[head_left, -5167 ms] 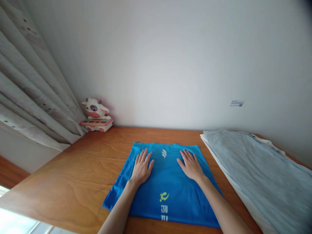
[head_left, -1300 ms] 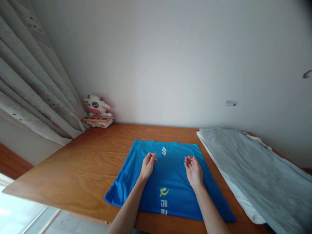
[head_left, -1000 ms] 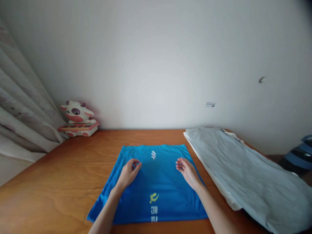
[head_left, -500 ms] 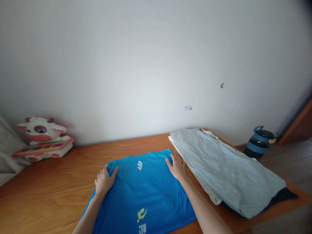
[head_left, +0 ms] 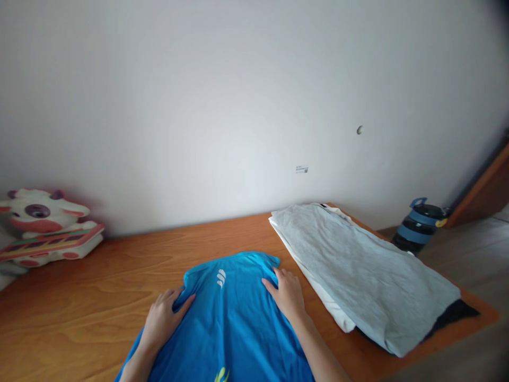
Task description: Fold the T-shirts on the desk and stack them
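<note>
A blue T-shirt [head_left: 242, 329] lies on the wooden table in front of me, with a white logo near its far edge and a yellow print lower down, cut off by the frame. My left hand [head_left: 165, 315] holds the shirt's left side, thumb on top of the cloth and fingers at the outer edge. On the opposite side my right hand [head_left: 288, 294] grips the edge in the same way. Between the two hands the fabric is drawn together, with a lengthwise fold down the middle. The undersides of both hands are hidden.
A stack of clothes with a grey garment [head_left: 358, 276] on top lies at the right. A cow-shaped toy piano [head_left: 51, 228] stands at the far left of the table [head_left: 131, 260]. Beyond the right edge is a blue-and-black bottle [head_left: 419, 225]. A white wall rises behind.
Both hands have drawn the shirt's sides inward, so its far part is narrower and creased. The shirt has also come a little nearer to me. The view has shifted slightly.
</note>
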The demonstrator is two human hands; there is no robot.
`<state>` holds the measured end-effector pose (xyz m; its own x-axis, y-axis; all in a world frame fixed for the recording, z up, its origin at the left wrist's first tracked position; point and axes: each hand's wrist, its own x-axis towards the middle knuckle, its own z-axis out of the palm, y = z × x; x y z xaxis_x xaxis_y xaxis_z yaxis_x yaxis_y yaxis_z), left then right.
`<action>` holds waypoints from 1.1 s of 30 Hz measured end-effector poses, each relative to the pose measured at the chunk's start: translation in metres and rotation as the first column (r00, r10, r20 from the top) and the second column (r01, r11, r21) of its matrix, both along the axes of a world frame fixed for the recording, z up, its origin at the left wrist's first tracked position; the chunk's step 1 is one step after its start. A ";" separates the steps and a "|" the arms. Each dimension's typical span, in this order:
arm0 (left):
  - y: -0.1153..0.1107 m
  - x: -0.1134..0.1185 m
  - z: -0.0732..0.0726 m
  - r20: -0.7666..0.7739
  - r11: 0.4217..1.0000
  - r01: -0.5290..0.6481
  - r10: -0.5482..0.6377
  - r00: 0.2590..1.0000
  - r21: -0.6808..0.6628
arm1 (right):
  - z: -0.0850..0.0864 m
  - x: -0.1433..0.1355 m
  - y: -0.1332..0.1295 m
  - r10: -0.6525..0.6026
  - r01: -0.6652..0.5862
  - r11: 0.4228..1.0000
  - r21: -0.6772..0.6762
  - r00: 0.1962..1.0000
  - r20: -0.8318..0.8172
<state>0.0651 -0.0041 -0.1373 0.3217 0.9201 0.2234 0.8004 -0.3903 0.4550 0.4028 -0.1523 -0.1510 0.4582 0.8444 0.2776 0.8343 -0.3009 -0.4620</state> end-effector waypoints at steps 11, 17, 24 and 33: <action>0.016 -0.005 0.022 0.137 0.967 0.009 0.027 0.990 -0.255 | 0.008 0.005 -0.008 0.076 -0.078 0.997 -0.020 0.992 -0.101; 0.038 0.000 0.044 0.188 0.919 0.090 -0.017 0.982 -0.384 | 0.025 0.016 0.019 0.106 -0.118 0.990 -0.076 0.983 -0.148; 0.044 0.003 0.045 0.126 0.858 0.200 -0.158 0.979 -0.473 | 0.043 0.006 0.041 0.227 -0.258 0.933 -0.251 0.963 -0.146; 0.059 0.043 0.042 0.168 0.906 0.325 -0.288 0.943 -0.271 | 0.049 0.024 0.003 0.193 -0.232 0.948 -0.218 0.963 -0.189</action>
<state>0.1079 0.0552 -0.0953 0.5860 0.8101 0.0164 0.5937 -0.4431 0.6717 0.4263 -0.1491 -0.1018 0.2831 0.9591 -0.0049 0.8101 -0.2418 -0.5342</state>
